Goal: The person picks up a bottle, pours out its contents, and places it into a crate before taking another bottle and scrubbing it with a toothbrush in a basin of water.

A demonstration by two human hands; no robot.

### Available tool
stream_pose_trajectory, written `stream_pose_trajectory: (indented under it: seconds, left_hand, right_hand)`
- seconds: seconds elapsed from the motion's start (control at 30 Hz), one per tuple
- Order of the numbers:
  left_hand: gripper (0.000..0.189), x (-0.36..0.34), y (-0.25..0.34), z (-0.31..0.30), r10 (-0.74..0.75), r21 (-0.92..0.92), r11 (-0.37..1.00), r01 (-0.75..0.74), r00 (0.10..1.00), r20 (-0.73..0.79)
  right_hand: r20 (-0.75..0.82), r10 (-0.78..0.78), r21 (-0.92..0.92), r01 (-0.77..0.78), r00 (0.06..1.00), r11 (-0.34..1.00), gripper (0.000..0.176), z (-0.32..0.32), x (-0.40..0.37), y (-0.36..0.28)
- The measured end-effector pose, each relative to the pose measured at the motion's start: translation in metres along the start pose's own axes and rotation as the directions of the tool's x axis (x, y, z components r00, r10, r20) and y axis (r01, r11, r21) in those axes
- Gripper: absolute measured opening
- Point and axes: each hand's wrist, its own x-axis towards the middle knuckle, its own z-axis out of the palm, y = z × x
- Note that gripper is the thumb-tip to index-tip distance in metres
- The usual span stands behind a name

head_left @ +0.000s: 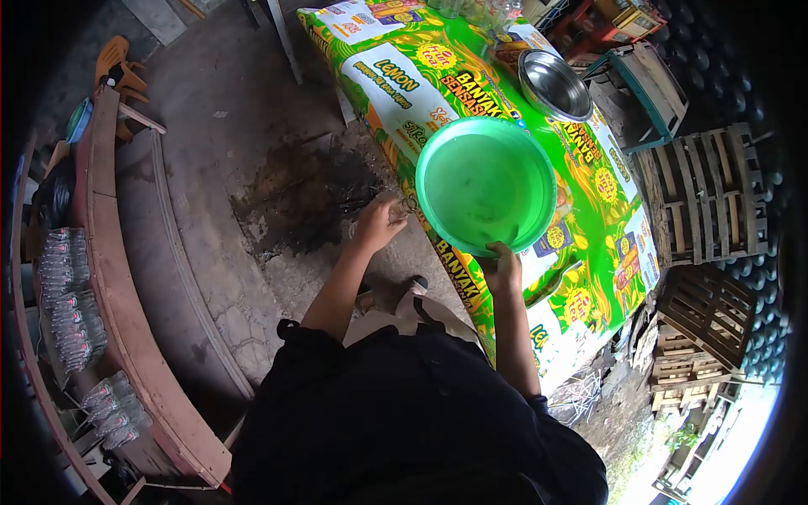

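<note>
A round green plastic basin (484, 181) holds cloudy water and sits at the edge of the table nearest me. At its near rim, my right hand (503, 271) grips with the fingers hooked over the edge. My left hand (380, 223) is curled closed beside the table edge, left of the basin. What looks like a clear drinking glass (407, 205) shows at its fingertips, partly hidden and hard to make out. The table (581, 278) wears a bright green and yellow printed cover.
Behind the basin stands a steel bowl (555, 82). Clear glasses (492, 13) are grouped at the table's far end. On the left, bottles (71, 328) line a shelf behind a long wooden bench (114, 278). Wooden pallets (707, 198) lean at the right; the floor (311, 189) has a dark wet patch.
</note>
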Motion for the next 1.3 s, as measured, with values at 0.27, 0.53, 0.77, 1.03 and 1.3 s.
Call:
stream_pose_trajectory:
  seconds: [0.27,0.53,0.77,1.03,1.3]
  left_hand:
    - [0.036,0.006,0.002,-0.003,-0.027,-0.040,0.999,0.028,0.999,0.036]
    - [0.037,0.009,0.002,-0.004,-0.043,-0.024,0.999,0.044,0.998,0.046]
    - [0.037,0.011,0.000,-0.004,-0.035,-0.002,0.999,0.035,0.999,0.037]
    - [0.035,0.013,0.001,-0.007,-0.019,0.014,1.000,0.019,0.999,0.027]
    - [0.034,0.013,0.006,-0.012,0.003,0.008,1.000,-0.003,0.999,0.034]
  right_hand:
    - [0.031,-0.009,0.004,0.009,0.999,1.000,0.036,0.001,0.000,0.000]
    - [0.016,-0.047,-0.048,0.048,0.999,0.998,0.034,0.006,-0.002,-0.004]
    - [0.024,-0.050,-0.047,0.051,0.998,0.998,0.034,0.007,0.000,-0.006]
    - [0.043,-0.061,-0.068,0.064,0.997,0.996,0.035,0.011,-0.001,-0.007]
    - [0.054,-0.097,-0.080,0.101,0.994,0.992,0.035,0.012,0.000,-0.007]
